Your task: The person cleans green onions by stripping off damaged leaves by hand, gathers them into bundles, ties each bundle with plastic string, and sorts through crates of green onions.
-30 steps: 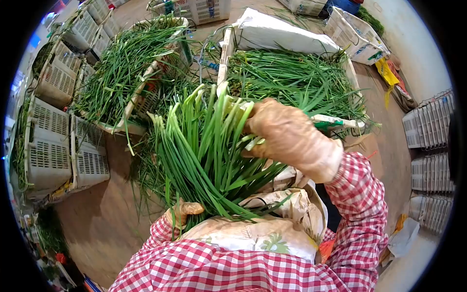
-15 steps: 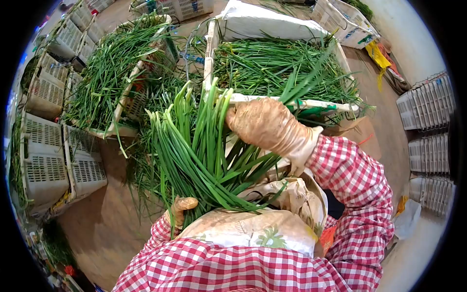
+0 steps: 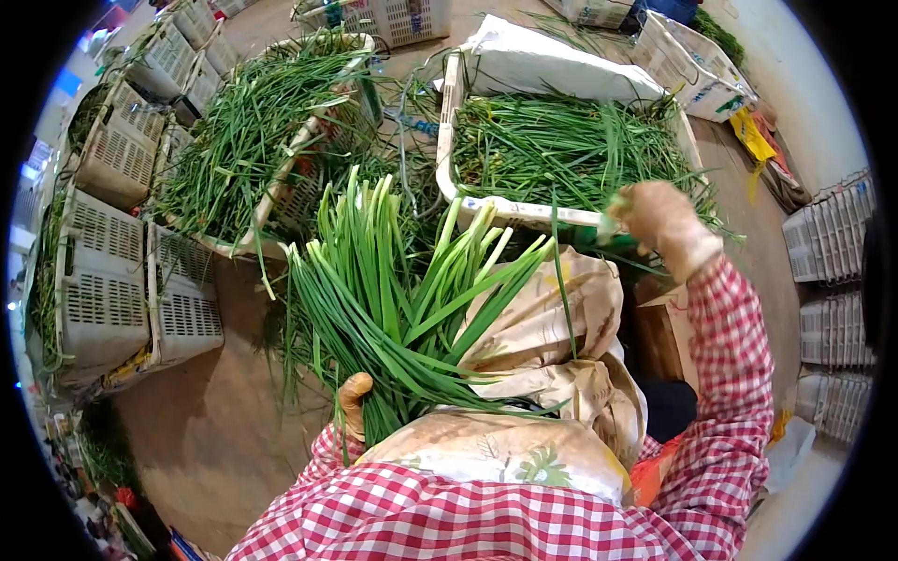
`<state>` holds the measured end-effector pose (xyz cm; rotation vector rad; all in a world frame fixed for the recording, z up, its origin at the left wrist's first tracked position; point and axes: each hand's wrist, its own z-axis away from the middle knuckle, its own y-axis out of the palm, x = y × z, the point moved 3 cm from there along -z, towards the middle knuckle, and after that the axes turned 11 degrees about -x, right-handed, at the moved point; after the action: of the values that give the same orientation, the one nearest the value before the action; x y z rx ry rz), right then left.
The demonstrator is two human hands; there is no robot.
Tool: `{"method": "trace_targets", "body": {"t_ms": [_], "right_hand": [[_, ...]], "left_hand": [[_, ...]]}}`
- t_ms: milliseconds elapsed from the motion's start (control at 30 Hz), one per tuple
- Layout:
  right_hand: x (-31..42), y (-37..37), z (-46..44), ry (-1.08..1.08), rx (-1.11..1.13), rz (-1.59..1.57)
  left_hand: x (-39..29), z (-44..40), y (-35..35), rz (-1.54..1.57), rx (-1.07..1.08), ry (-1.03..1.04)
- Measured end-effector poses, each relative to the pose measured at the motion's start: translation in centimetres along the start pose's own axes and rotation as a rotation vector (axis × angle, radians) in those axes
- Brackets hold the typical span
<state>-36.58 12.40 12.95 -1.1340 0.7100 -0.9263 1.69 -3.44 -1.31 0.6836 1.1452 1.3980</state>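
A fanned bunch of long green stalks with pale ends lies across my lap, pale ends pointing away from me. My left hand, in a stained glove, is wrapped round its lower leafy end, the thumb showing. My gloved right hand is blurred, fingers closed, over the right front corner of a white crate full of green leaves. Some pale green bits show at its fingertips, too smeared to name. A stained cloth apron covers my lap beneath the bunch.
Another crate heaped with leaves stands at the upper left, loose leaves beside it. Slatted crates line the left. White baskets are stacked at the right. A white sack lies on the full crate's far edge.
My right hand has moved from beside the bunch out to the right, over the crate's front corner. The bunch's right-hand stalks are now uncovered. My left hand keeps its hold.
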Motion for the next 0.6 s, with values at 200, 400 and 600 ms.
{"method": "trace_targets", "body": {"t_ms": [200, 400, 600], "right_hand": [[7.3, -1.2, 7.8, -0.267, 0.009, -1.010], [10.4, 2.8, 8.3, -0.311, 0.147, -1.045], [9.3, 2.8, 7.4, -0.589, -0.127, -0.922]], "left_hand": [[0.9, -0.1, 1.2, -0.058, -0.087, -0.065], [1.3, 0.2, 0.9, -0.066, -0.183, -0.124], [1.1, -0.4, 4.4, -0.018, -0.069, -0.042]]}}
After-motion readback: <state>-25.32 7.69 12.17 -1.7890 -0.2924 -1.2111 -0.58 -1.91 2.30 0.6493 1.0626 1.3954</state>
